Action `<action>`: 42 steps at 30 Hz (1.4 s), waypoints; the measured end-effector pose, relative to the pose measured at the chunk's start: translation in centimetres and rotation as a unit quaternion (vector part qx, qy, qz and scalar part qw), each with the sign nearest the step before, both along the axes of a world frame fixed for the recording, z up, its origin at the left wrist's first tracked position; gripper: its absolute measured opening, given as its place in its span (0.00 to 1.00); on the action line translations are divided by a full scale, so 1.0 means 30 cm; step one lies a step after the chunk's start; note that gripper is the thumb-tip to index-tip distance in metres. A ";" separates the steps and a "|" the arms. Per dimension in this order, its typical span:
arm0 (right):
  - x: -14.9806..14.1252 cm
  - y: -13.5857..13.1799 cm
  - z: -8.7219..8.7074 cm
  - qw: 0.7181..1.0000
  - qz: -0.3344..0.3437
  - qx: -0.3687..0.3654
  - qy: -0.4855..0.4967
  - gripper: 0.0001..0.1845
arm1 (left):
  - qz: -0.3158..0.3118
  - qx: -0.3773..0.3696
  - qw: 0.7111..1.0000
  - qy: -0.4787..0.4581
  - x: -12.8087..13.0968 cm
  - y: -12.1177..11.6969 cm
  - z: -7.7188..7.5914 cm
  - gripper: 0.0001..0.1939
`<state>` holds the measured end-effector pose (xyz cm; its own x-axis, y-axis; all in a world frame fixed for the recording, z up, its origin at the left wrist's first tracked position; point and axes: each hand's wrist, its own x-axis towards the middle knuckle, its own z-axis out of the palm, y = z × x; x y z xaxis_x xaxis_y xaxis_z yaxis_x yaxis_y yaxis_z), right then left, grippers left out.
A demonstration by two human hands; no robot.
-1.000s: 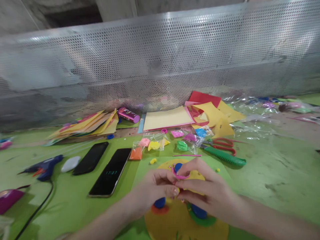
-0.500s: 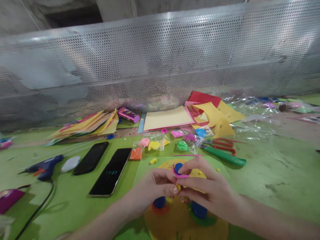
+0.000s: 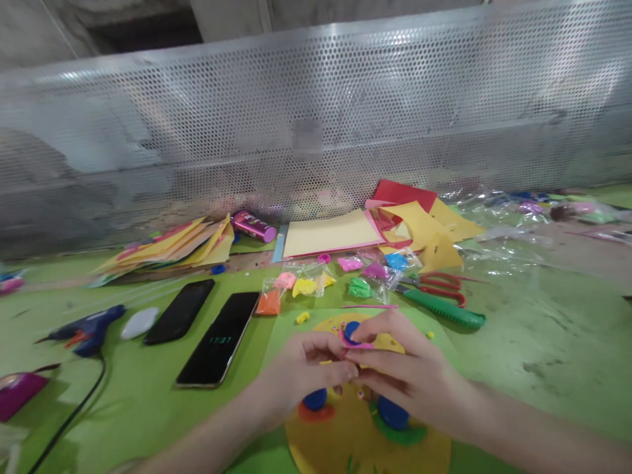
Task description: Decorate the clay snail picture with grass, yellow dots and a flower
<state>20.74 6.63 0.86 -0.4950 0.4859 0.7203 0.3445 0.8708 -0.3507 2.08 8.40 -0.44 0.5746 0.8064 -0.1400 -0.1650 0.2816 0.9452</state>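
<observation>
Yellow and round, a sheet lies under the left hand and right hand; both pinch close, I can't tell on what.

Glossy clock-lit phone — shiny plastic packets to its right, matt paper and perforated metal screen beyond it.

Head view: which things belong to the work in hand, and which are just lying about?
Likely part of the work, at the left hand and right hand: yellow circle, blue caps.
Probably just lying about: phones, white case, purple tube.
</observation>
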 end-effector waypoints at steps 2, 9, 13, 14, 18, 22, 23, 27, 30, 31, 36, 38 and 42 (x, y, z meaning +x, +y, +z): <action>0.000 0.001 -0.001 1.000 0.000 0.005 0.002 0.09 | 0.002 0.003 1.000 0.002 0.001 -0.002 0.003 0.09; 0.001 0.001 0.008 1.000 -0.026 -0.003 -0.008 0.07 | 0.019 0.010 1.000 0.015 0.004 -0.003 0.014 0.13; -0.002 0.003 0.008 0.999 -0.031 0.015 0.000 0.09 | 0.019 0.018 0.999 0.027 0.004 -0.006 0.024 0.13; -0.003 0.003 0.008 0.999 -0.033 0.017 -0.002 0.09 | 0.018 0.020 0.999 0.030 0.005 -0.007 0.026 0.13; -0.004 0.003 0.009 0.999 -0.040 0.010 -0.016 0.11 | 0.026 0.029 0.998 0.039 0.009 -0.011 0.026 0.12; -0.004 0.004 0.008 0.999 -0.036 -0.006 -0.009 0.10 | 0.028 0.032 0.998 0.039 0.011 -0.006 0.021 0.13; -0.005 0.004 0.007 0.999 -0.036 -0.008 -0.007 0.10 | 0.027 0.031 0.998 0.038 0.012 -0.004 0.020 0.13; -0.006 0.006 0.005 0.999 -0.040 -0.002 0.004 0.10 | 0.027 0.028 0.999 0.032 0.014 0.000 0.014 0.15; -0.004 0.006 0.007 0.999 -0.041 -0.005 0.009 0.09 | 0.026 0.025 0.999 0.019 0.013 0.001 0.009 0.17; -0.003 0.005 0.008 0.999 -0.038 -0.005 0.009 0.08 | 0.025 0.025 0.999 0.015 0.012 0.001 0.009 0.17; -0.003 -0.004 0.018 1.000 -0.016 -0.019 0.018 0.08 | 0.014 0.024 1.000 0.002 0.008 -0.003 0.015 0.16; -0.005 -0.009 0.023 0.999 -0.010 -0.030 0.020 0.08 | 0.011 0.021 1.000 0.002 0.007 -0.004 0.015 0.16; -0.006 -0.014 0.029 0.999 -0.003 -0.038 0.016 0.07 | 0.014 0.017 1.000 0.002 0.004 -0.003 0.007 0.15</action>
<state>20.57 6.22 1.74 -0.4691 0.5428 0.6967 0.3371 0.8392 -0.4268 2.21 8.32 -0.23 0.5518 0.8260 -0.1150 -0.1679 0.2451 0.9549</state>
